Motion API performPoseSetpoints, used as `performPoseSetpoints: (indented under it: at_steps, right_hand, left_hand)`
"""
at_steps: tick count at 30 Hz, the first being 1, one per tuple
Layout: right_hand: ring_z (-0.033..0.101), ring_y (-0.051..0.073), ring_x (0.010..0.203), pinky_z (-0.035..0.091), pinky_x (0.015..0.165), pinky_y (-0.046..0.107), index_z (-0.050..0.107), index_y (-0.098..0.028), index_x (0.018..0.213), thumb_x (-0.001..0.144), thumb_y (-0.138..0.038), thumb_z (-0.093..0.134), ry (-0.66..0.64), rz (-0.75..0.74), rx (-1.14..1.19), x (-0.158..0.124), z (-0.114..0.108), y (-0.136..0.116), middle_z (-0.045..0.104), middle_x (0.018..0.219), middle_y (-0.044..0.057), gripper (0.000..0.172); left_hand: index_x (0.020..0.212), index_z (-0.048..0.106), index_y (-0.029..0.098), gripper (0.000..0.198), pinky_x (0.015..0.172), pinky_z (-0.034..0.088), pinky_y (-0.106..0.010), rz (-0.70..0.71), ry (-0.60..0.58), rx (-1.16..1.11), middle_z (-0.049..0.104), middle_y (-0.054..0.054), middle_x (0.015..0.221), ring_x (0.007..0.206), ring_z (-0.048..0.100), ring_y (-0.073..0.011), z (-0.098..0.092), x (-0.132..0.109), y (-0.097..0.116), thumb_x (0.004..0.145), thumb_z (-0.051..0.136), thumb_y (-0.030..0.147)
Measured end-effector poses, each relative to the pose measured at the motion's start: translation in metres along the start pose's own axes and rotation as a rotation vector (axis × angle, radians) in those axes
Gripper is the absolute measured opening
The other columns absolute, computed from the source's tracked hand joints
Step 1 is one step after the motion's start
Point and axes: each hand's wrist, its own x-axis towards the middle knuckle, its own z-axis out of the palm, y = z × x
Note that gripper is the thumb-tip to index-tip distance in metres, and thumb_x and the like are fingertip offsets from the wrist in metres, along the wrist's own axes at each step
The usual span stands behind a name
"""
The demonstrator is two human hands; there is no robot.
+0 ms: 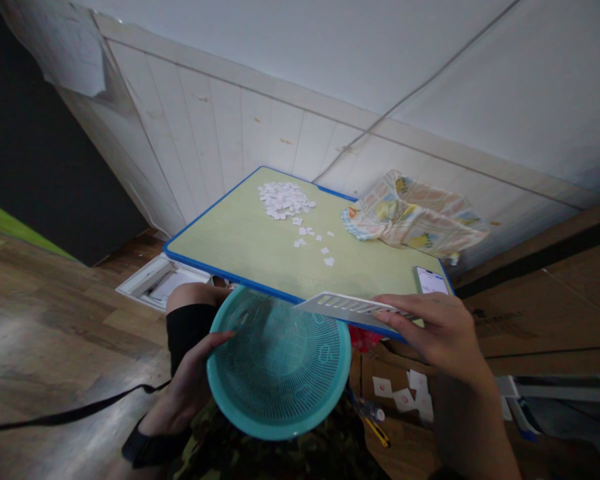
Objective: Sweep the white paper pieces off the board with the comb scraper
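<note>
My left hand (195,373) grips the left rim of a round teal plastic basket (275,427), its thumb over the edge. The basket is tilted toward me, just below the table's front edge, and its perforated inside shows no contents. In my right hand (435,327) is a flat white slotted piece (337,305), pinched between thumb and fingers; its far end reaches over the basket's back rim, at the table edge. On the pale green table (225,227) with blue edging lies a heap of small white paper pieces (285,199), with several loose pieces (325,252) scattered nearer me.
A patterned cloth (405,217) lies at the table's right back, against the wall. A phone (431,281) rests at the right edge. Below right, white cards (405,399) lie in a cardboard box near a yellow cutter (379,433). A white tray (165,280) sits on the floor at left.
</note>
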Motion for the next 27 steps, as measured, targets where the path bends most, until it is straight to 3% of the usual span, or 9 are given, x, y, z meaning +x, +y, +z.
performPoseSetpoints:
  at_steps: [10,15,20,24,27]
  right_hand:
    - [0.073,0.02,0.068,0.056,0.063,0.027,0.075,-0.026,0.096,0.081,-0.026,0.069,0.19,0.096,-0.228,-0.009,-0.006,0.028,0.077,0.088,0.001,0.015]
    - [0.073,0.019,0.07,0.057,0.065,0.026,0.075,-0.026,0.096,0.083,-0.025,0.066,0.117,0.06,-0.213,-0.012,-0.008,0.04,0.077,0.089,0.0,0.016]
    - [0.074,0.021,0.078,0.056,0.069,0.028,0.076,-0.023,0.096,0.085,-0.028,0.063,0.134,0.135,-0.205,0.0,0.001,0.055,0.077,0.092,0.003,0.018]
    - [0.073,0.023,0.081,0.057,0.07,0.03,0.077,-0.022,0.098,0.085,-0.029,0.063,0.225,0.189,-0.213,0.013,0.008,0.072,0.076,0.094,0.005,0.021]
    - [0.073,0.024,0.084,0.057,0.072,0.031,0.076,-0.022,0.099,0.084,-0.028,0.063,0.281,0.197,-0.232,0.019,0.012,0.078,0.076,0.094,0.005,0.021]
  left_hand:
    - [0.096,0.074,0.008,0.022,0.061,0.06,-0.035,-0.033,-0.015,-0.017,0.079,-0.012,0.075,0.061,0.073,-0.0254,0.0,0.0,0.002,0.075,0.068,0.012]
    - [0.095,0.073,0.008,0.021,0.056,0.06,-0.034,-0.029,-0.004,-0.017,0.077,-0.009,0.067,0.053,0.07,-0.023,-0.001,0.0,0.001,0.074,0.067,0.01]
    - [0.089,0.072,0.009,0.017,0.057,0.06,-0.036,0.009,0.026,0.025,0.076,-0.009,0.065,0.052,0.069,-0.0233,0.003,-0.003,0.001,0.073,0.067,0.011]
    - [0.072,0.071,0.011,0.004,0.047,0.057,-0.033,0.011,0.059,0.055,0.073,-0.009,0.057,0.046,0.066,-0.0232,0.006,-0.006,0.003,0.072,0.067,0.011]
    - [0.069,0.07,0.012,0.007,0.048,0.057,-0.032,0.015,0.085,0.036,0.072,-0.008,0.056,0.045,0.066,-0.0221,0.008,-0.005,0.004,0.073,0.066,0.009]
